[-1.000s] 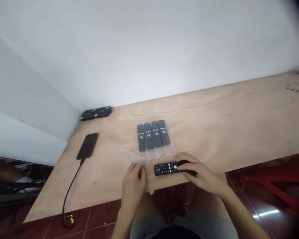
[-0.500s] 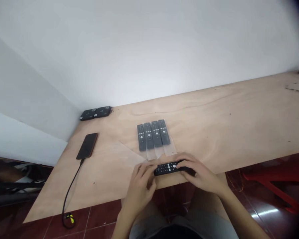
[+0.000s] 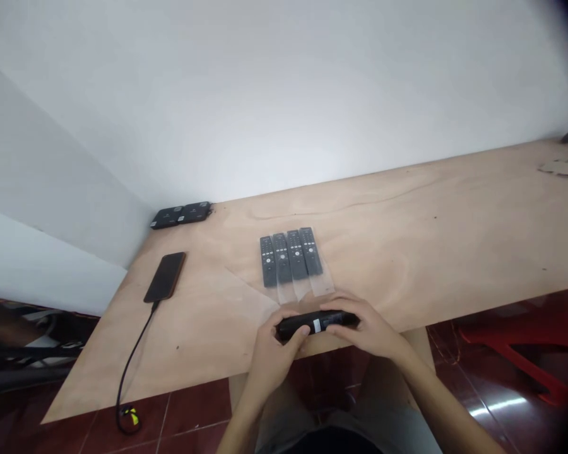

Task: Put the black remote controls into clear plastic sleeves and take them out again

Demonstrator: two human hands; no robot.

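So that the black remote (image 3: 303, 321) likely won't tip, the left hand (image 3: 271, 354) and right hand (image 3: 370, 326) each have one end in their grip, just on the near side of the four remotes (image 3: 296, 255).

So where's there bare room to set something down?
Widest: the tabletop between the four lined-up remotes and the pale scrap. Smaller: between the phone and those remotes. Crowded: the near edge, where left hand and right hand hold a dark remote.
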